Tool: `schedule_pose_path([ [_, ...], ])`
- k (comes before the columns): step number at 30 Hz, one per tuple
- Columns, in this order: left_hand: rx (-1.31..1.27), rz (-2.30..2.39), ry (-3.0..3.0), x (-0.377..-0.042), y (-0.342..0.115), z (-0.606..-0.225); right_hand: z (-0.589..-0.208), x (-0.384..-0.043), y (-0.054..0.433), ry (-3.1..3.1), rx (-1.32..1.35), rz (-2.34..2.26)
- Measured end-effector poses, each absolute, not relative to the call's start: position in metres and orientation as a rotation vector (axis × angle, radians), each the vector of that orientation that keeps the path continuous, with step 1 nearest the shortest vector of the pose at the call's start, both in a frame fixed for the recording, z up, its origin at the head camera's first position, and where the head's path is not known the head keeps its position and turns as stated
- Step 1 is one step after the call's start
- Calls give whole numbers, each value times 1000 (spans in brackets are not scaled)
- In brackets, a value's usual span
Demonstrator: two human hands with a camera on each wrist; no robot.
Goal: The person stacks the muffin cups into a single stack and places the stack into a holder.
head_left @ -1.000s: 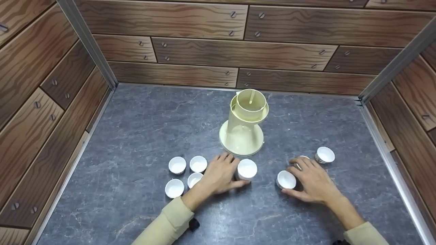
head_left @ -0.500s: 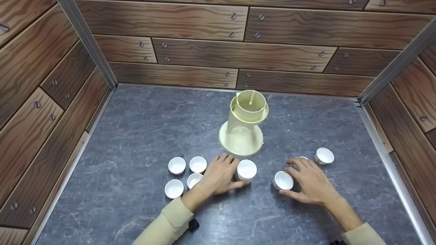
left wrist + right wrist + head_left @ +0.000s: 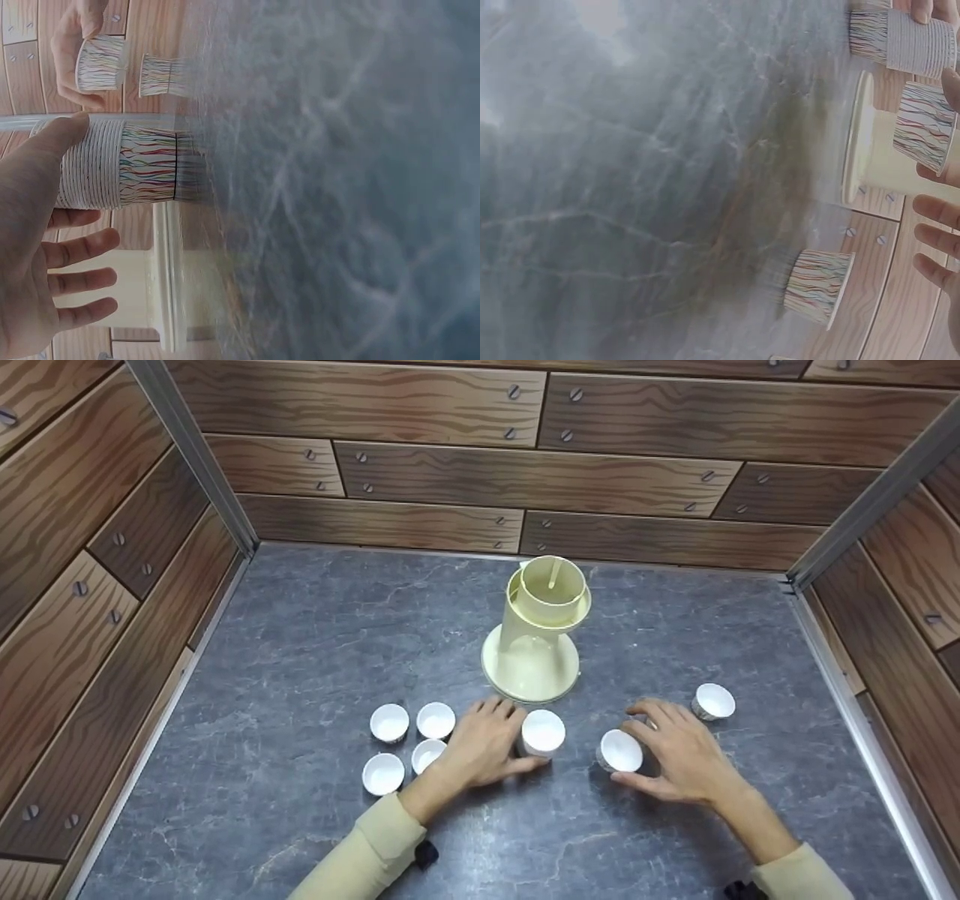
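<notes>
In the head view my left hand (image 3: pixel 487 742) grips a stack of nested paper cups (image 3: pixel 543 733) standing on the table. The left wrist view shows the stack's many white rims and the coloured wavy lines on the lowest cup. My right hand (image 3: pixel 686 754) pinches a single paper cup (image 3: pixel 621 751) between thumb and fingers, mouth up. That held cup (image 3: pixel 924 127) is off the table and slightly tilted in the right wrist view. A further paper cup (image 3: pixel 713 702) stands beyond my right hand. Behind its fingers another cup is almost wholly hidden.
Several paper cups (image 3: pixel 383 774) stand mouth up left of my left hand, one partly covered by it. A cream-coloured stand (image 3: pixel 531 660) with a round base and cylindrical top rises behind the stack. Wood-patterned walls (image 3: pixel 435 472) enclose the grey table (image 3: pixel 337 630).
My right hand has moved slightly left, lifting the single paper cup away from the cup behind its fingers. The left hand and its stack have stayed in place.
</notes>
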State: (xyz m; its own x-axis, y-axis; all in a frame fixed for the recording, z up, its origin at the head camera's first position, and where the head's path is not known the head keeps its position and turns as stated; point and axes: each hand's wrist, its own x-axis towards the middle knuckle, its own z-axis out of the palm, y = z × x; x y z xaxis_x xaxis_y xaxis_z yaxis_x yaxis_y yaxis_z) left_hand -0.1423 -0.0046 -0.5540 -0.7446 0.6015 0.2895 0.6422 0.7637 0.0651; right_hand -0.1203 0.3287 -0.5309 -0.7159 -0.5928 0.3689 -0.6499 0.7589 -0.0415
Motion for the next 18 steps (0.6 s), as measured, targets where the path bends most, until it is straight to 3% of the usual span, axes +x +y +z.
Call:
schedule_pose_path([
  [18,-960,-244,-2737,-142,-5,-552,-514,-126,313,-2569,1043,204],
])
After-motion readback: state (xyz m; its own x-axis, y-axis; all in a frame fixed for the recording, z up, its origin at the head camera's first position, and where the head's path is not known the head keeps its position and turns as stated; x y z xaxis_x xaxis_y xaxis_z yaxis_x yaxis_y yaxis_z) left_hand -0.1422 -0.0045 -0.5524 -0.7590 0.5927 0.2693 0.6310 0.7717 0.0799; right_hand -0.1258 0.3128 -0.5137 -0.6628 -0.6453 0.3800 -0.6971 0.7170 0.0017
